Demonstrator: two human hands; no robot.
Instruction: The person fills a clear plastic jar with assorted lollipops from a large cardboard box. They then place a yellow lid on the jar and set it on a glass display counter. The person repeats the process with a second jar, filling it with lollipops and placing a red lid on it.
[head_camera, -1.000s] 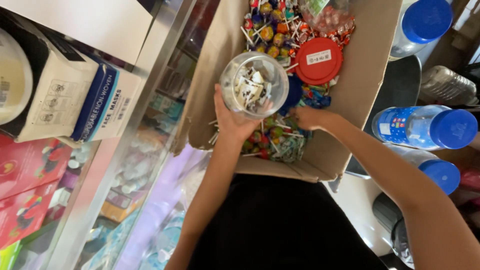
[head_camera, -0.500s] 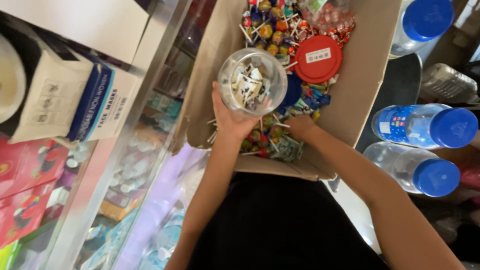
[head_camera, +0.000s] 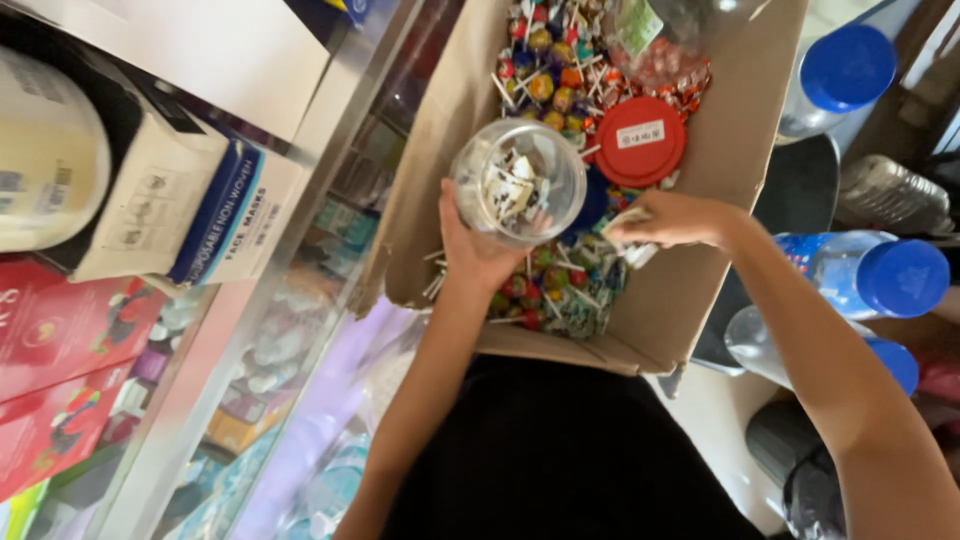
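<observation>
right hand has lifted lollipops beside jar.

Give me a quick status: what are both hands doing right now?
Left hand holds open clear jar over cardboard box. Right hand grips lollipops beside jar. Red lid lies on the pile.

We are seeing a cardboard box sitting in the upper middle of the frame, carrying loose lollipops and a red lid. At left, a glass counter is bearing a white and blue carton.
</observation>
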